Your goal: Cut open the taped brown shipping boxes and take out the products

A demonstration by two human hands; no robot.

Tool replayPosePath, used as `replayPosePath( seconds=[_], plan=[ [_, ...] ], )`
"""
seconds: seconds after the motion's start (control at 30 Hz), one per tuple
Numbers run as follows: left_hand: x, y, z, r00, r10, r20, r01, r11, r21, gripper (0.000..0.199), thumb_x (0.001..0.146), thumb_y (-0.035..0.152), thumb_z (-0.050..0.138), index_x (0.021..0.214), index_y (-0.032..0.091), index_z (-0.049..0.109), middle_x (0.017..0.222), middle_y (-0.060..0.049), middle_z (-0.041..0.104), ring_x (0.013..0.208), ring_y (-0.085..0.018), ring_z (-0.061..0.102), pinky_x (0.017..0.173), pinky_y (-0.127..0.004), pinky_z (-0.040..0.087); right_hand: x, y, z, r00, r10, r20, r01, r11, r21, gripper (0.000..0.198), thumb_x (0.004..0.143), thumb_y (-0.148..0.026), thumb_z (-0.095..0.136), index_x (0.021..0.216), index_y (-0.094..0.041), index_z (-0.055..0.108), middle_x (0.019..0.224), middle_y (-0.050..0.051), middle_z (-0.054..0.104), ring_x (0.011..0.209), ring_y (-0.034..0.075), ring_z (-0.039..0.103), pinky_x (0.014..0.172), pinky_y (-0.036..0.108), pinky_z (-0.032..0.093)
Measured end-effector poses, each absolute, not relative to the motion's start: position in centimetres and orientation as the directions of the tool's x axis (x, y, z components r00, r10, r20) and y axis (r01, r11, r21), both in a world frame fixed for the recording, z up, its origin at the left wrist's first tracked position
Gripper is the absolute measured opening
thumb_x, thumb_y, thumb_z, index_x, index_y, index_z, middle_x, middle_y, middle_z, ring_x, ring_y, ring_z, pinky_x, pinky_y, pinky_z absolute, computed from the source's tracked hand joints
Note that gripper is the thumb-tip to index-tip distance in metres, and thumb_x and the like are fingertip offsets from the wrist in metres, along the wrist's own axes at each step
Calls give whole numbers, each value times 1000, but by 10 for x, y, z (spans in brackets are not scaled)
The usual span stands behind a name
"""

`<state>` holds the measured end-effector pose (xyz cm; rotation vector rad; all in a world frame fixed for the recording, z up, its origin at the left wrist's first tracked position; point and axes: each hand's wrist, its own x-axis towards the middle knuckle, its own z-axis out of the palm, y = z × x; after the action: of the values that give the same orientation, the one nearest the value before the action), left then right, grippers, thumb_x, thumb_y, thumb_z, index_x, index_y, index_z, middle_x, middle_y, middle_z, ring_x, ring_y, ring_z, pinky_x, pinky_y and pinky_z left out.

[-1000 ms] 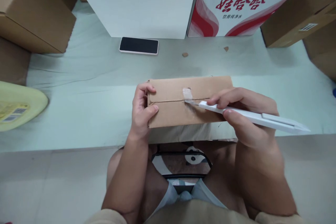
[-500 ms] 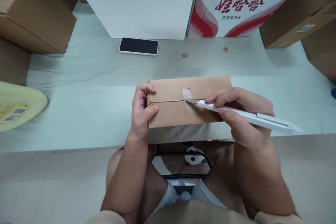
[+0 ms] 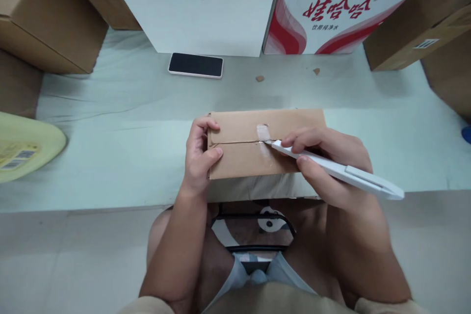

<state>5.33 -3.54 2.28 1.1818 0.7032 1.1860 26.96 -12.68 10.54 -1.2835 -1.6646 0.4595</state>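
A small brown cardboard box lies near the table's front edge, with a seam running lengthwise along its top. My left hand grips its left end, thumb and a finger on the top face. In my right hand is a white utility knife, its handle slanting down to the right. The blade tip meets the seam at a strip of clear tape in the middle of the box. My right hand covers part of the box's right end.
A phone lies beyond the box, before a large white box and a red-and-white carton. Brown cartons stand at both sides. A yellow bottle is at the left. Two cardboard scraps lie on the table.
My right hand and the knife have shifted left, and the handle's back end has swung slightly down. The blade stays at the tape. My left hand and the box have hardly moved.
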Motion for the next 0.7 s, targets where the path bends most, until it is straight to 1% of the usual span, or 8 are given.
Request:
replayPosePath(
  seconds=[0.13,0.23,0.33,0.4,0.43,0.5,0.6,0.7],
  plan=[
    [52,-34,23,287,943,169,-309,-76,948,38,67,36,75,100,27,58,101,-2,52,84,-19,48,69,-30,41,274,-130,97,217,818,532,376,433,-819,10,82,-15,59,75,-21,64,76,2,70,65,16,67,58,30,54],
    [51,-32,21,279,937,210,-281,-129,951,37,69,35,72,103,28,59,104,-3,53,86,-20,50,70,-31,44,289,-129,89,383,711,590,200,560,-804,9,81,-23,59,73,-23,62,72,2,65,52,15,59,44,30,48],
    [51,-32,18,275,933,234,-281,-154,947,44,70,39,74,110,31,59,106,-3,54,87,-21,53,72,-34,48,312,-125,74,618,474,628,330,569,-753,8,78,-22,56,76,-25,63,75,0,64,55,14,58,46,29,48],
    [52,-31,17,277,933,230,-300,-143,943,50,69,42,78,115,33,57,105,-3,55,90,-22,56,74,-35,51,329,-122,57,678,413,608,503,342,-794,8,79,-21,58,80,-26,65,87,1,66,71,17,65,65,35,58],
    [52,-31,17,276,934,228,-311,-137,940,53,69,43,79,117,34,56,104,-3,55,91,-23,57,75,-36,52,337,-121,46,669,462,582,568,186,-801,6,80,-23,60,82,-25,66,94,2,67,83,20,68,80,41,60],
    [53,-30,16,269,936,227,-328,-133,935,58,69,44,82,119,36,54,104,-3,55,94,-24,59,77,-37,54,351,-120,25,615,636,467,648,-70,-758,7,82,-30,63,86,-25,66,107,5,67,105,26,68,102,51,54],
    [55,-29,15,271,933,237,-351,-134,927,62,67,45,84,120,37,53,103,-2,56,93,-23,61,76,-36,56,366,-122,-2,576,766,287,653,-219,-725,19,86,-40,59,97,-27,67,121,7,66,116,29,65,106,54,53],
    [57,-28,13,267,931,248,-349,-146,926,62,67,45,84,120,36,53,102,-2,56,91,-23,61,74,-35,56,372,-126,-14,505,846,173,675,-261,-690,35,86,-42,58,116,-26,66,136,11,62,127,31,61,108,53,52]
  ],
)
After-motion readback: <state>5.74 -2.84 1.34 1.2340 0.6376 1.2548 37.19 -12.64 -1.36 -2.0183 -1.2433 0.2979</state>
